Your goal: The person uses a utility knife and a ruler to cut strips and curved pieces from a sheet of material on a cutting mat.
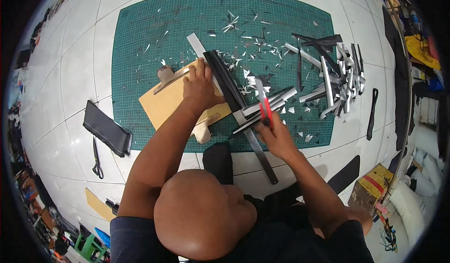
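My left hand [199,86] lies spread on a tan board [159,104] that has metal clips [165,75] on two of its edges. Its fingers rest beside a long steel ruler [260,153], which runs slantwise along the board's edge. Over the ruler lie folded black strips [224,78], partly hiding it. In my right hand [277,135] is a red utility knife [266,107], its blade end pointing away from me. Several black and silver strips [276,101] lie in a small stack just beneath and beside the knife. Under everything is a green cutting mat [154,33].
Small white and black offcuts [234,52] litter the mat. A heap of curled strips [344,82] lies at its right edge. On the tiled floor are a black stack of sheets [107,129] and scissors [97,162] at left, and a yellow box [376,181] at right.
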The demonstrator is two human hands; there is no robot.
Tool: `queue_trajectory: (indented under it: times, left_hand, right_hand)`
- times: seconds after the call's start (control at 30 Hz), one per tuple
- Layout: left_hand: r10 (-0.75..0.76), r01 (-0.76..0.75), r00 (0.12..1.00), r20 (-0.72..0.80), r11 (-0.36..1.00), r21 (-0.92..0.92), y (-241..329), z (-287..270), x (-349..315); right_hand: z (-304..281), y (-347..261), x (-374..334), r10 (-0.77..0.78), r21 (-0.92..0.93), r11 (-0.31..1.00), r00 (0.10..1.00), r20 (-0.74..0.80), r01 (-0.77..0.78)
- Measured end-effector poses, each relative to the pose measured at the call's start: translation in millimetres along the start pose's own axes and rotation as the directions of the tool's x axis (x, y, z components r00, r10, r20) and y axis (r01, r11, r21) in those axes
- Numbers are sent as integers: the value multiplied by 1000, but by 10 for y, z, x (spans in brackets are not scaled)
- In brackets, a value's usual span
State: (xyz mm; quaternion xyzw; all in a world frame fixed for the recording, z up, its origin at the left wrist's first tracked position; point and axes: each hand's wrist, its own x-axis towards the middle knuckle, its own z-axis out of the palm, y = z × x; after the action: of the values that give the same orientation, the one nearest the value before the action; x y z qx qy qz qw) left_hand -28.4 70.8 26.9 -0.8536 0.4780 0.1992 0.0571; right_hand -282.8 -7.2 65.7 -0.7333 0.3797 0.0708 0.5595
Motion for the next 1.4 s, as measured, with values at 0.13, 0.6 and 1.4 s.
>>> queue_trajectory:
  times: [0.13,0.6,1.4]
  left_hand:
    - [-13,13,1000,16,999,36,-27,104,22]
    - [-13,13,1000,24,1000,20,13,36,-1]
    - [13,-12,1000,-15,999,41,20,99,58]
  right_hand:
    - [513,-279,619,-30,608,794,998,62,-14]
    - [255,-221,1012,-294,-23,941,785,-545,337]
    - [406,-739,1315,-40,-472,880,998,44,56]
